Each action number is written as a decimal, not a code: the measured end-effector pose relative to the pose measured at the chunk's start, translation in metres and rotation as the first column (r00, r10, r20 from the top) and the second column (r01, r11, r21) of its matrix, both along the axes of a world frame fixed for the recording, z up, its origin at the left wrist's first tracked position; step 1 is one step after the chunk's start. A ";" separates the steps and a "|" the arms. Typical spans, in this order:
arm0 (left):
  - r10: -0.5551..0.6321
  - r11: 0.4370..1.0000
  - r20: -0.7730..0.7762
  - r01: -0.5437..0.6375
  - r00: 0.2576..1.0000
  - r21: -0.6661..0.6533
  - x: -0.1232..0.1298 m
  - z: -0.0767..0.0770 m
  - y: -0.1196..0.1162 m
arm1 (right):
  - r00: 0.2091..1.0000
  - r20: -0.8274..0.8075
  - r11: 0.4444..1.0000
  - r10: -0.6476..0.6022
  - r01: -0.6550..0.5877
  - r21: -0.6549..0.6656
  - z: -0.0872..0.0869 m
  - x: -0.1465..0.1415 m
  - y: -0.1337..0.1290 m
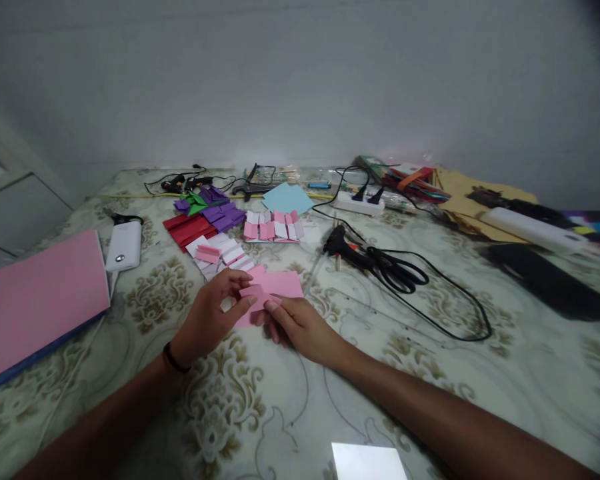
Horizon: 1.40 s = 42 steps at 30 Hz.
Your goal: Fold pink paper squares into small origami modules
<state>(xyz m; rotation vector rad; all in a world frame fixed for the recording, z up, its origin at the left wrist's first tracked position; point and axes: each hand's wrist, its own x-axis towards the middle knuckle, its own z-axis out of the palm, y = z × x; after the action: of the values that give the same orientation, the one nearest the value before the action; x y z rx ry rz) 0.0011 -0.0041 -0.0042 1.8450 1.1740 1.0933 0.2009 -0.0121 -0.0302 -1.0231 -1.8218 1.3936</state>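
Pink paper (258, 293), brown floral-patterned tablecloth (280, 407)

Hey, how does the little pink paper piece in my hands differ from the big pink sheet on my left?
Size: the small pink paper piece is far smaller than the large, flat pink paper sheet.
Pose: the small piece is gripped by the right hand, with the left hand at its edge; the large sheet lies untouched.
Visibility: fingers partly cover the small piece, none the large sheet.
Both are pink.

Bare forearms (430, 408) slant in from the lower corners, left hand (211, 312) and right hand (307, 327) close together at mid-frame, thumbs (283, 313) against bent fingers (231, 276).
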 end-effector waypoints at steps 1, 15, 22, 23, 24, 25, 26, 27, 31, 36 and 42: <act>-0.004 1.000 -0.035 0.005 0.999 0.031 0.000 0.001 0.000 | 1.000 -0.002 1.000 0.003 -0.003 0.002 0.000 0.000 0.000; -0.172 0.981 -0.196 0.150 0.966 -0.120 0.004 0.008 -0.003 | 0.999 0.005 0.994 0.047 -0.047 0.094 0.005 0.000 -0.001; -0.255 0.955 -0.277 0.198 0.926 -0.220 0.002 0.009 -0.005 | 0.995 0.051 0.985 0.080 -0.087 0.149 0.005 0.001 0.001; -0.269 0.952 -0.291 0.207 0.918 -0.226 0.002 0.009 -0.005 | 0.995 0.042 0.981 0.090 -0.096 0.168 0.004 0.001 0.001; -0.281 0.949 -0.303 0.217 0.910 -0.230 0.001 0.010 -0.005 | 0.994 0.028 0.977 0.104 -0.107 0.187 0.004 0.002 0.002; -0.294 0.945 -0.313 0.226 0.903 -0.236 0.001 0.010 -0.005 | 0.993 0.013 0.972 0.120 -0.120 0.202 0.004 0.002 0.003; -0.307 0.941 -0.318 0.236 0.897 -0.243 0.001 0.010 -0.005 | 0.991 -0.001 0.968 0.136 -0.133 0.213 0.003 0.002 0.003; -0.320 0.936 -0.319 0.247 0.892 -0.250 0.001 0.010 -0.005 | 0.989 -0.013 0.965 0.150 -0.144 0.220 0.003 0.002 0.004; -0.375 0.914 -0.300 0.295 0.877 -0.280 0.002 0.011 -0.005 | 0.985 -0.018 0.961 0.172 -0.164 0.221 0.002 0.002 0.004; -0.427 0.888 -0.274 0.341 0.862 -0.310 0.002 0.011 -0.006 | 0.982 0.003 0.960 0.191 -0.187 0.207 0.003 0.003 0.003; -0.382 0.912 -0.308 0.301 0.871 -0.279 0.003 0.010 -0.006 | 0.983 0.002 0.960 0.183 -0.179 0.214 0.003 0.003 0.004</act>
<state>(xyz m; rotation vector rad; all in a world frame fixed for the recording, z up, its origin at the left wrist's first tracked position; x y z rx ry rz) 0.0037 -0.0100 0.0061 2.0227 1.0525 0.4164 0.2039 -0.0081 -0.0276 -0.7479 -2.0432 1.2706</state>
